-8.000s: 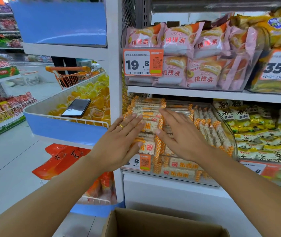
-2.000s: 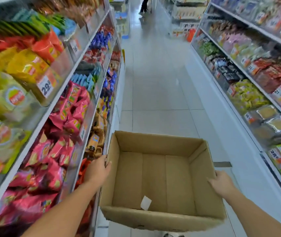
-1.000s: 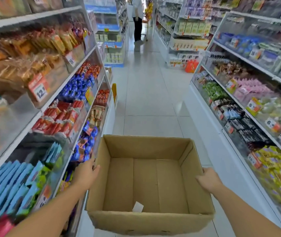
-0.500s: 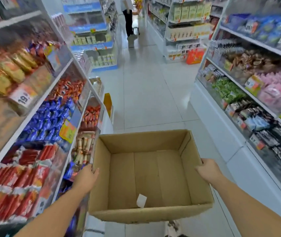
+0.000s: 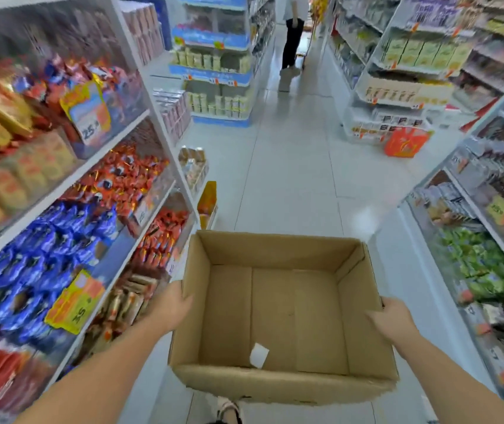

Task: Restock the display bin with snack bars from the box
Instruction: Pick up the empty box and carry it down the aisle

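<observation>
The left hand [image 5: 173,304] grips the left wall and the right hand [image 5: 391,319] grips the right wall of the open brown cardboard box [image 5: 278,313], which hangs between them, long axis across the aisle, holding only a white paper scrap [image 5: 258,355].

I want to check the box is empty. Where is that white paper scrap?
In the head view the scrap lies on the floor of the box, near its front wall, slightly left of centre, between the left hand and right hand.
</observation>
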